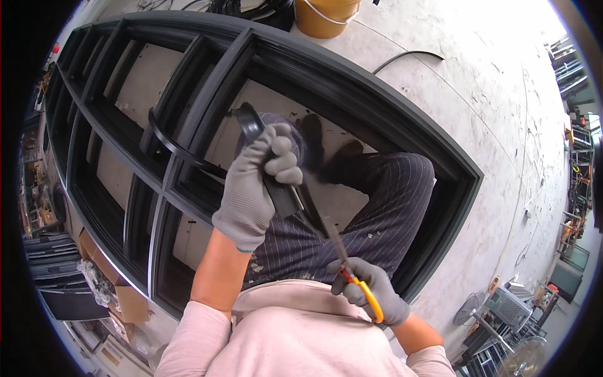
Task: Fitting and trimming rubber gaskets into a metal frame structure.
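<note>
A black strip (286, 200) is in the left hand (259, 179), whose gray-gloved grip is closed around its middle; one end curls up above the knuckles and a flat length shows below them. It is held over the opening at the right-hand end of a dark multi-pane frame (383, 100). The right hand (380, 295), also gloved, has its grip closed around the yellow handle of a pair of scissors (337, 244), nearer the frame's near edge. The blades slant up toward the strip's lower end; whether they touch it, I cannot tell.

A long black band (169, 143) arches over the frame's bars left of the left hand; whether it belongs to the held strip is unclear. Pin-striped trousers (402, 195) fill much of that same opening, one knee toward the frame's right corner.

Beyond the frame's far edge, on the pale floor (483, 88), stands a yellow bucket (323, 17) beside dark coils (254, 9), and a short curved black piece (408, 54) lies closer to the right corner. Off the frame's left edge is a cardboard box (130, 305) with clear plastic (97, 279). Well past the right corner stands a fan (524, 359).
</note>
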The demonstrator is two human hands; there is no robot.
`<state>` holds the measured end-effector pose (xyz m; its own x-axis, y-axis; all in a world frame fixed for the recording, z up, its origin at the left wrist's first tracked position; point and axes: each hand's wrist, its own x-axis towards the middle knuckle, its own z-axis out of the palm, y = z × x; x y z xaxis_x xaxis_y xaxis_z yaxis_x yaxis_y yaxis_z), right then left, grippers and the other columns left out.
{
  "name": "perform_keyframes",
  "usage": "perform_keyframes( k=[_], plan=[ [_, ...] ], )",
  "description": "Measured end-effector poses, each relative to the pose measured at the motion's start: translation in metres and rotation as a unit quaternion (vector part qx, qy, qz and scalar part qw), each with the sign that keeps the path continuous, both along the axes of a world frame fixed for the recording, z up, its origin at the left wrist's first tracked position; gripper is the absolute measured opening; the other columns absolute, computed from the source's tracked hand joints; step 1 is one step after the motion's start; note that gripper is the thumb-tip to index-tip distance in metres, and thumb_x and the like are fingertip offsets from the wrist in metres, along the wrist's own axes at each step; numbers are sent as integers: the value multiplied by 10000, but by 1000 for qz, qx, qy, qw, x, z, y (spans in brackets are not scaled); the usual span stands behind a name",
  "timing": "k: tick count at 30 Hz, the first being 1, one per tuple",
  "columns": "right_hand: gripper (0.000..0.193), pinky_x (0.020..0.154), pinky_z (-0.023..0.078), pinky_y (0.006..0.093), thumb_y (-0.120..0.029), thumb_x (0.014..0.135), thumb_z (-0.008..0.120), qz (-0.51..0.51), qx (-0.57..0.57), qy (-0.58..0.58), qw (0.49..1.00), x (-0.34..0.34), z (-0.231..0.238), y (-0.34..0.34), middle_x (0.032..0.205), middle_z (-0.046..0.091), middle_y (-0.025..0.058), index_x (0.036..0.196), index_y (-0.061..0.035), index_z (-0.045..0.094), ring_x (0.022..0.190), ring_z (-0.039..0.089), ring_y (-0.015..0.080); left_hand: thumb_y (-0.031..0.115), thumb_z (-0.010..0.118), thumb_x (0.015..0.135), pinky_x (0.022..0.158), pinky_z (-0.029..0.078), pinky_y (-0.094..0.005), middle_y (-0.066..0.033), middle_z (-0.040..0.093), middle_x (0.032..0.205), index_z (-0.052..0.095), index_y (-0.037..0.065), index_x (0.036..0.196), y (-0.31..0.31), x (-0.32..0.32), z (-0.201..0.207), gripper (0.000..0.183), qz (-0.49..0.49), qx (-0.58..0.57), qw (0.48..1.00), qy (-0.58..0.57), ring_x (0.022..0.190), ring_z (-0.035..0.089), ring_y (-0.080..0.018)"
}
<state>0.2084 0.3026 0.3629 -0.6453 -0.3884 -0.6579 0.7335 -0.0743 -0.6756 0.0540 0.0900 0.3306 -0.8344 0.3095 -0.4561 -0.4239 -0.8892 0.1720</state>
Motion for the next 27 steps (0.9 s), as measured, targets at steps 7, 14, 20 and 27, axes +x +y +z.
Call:
perform_keyframes(
  k=[7, 14, 20, 27],
  plan=[
    [304, 638, 415, 221, -203, 868, 685, 69, 16, -15, 997, -18, -6, -23, 750, 541, 1, 1051, 30, 616, 693, 472, 67, 226, 556, 987, 532, 357, -200, 37, 484, 770, 524, 18, 1091, -8, 6, -3, 235, 40, -24, 998, 44, 573, 365, -30],
    [321, 558, 392, 139, -58, 872, 673, 56, -14, -16, 998, -20, -8, -26, 814, 574, 46, 1151, 74, 586, 678, 499, 54, 211, 546, 990, 529, 337, -200, 35, 458, 761, 515, 12, 1120, -15, 10, 3, 239, 52, -43, 996, 64, 567, 342, -25],
    [300, 545, 388, 145, -40, 881, 656, 46, -21, -17, 999, -18, -10, -27, 784, 552, 26, 1150, 73, 588, 647, 480, 48, 180, 544, 984, 524, 337, -198, 35, 450, 757, 513, 10, 1121, -13, 11, 5, 220, 57, -57, 995, 53, 557, 337, -26],
    [228, 567, 378, 146, 23, 914, 575, 18, -36, 0, 999, -2, -20, -37, 780, 535, 8, 1140, 54, 568, 632, 436, 15, 177, 505, 1002, 519, 336, -189, 34, 447, 756, 496, -7, 1145, -16, 13, 7, 234, 44, -4, 998, 42, 557, 336, -27]
  ],
)
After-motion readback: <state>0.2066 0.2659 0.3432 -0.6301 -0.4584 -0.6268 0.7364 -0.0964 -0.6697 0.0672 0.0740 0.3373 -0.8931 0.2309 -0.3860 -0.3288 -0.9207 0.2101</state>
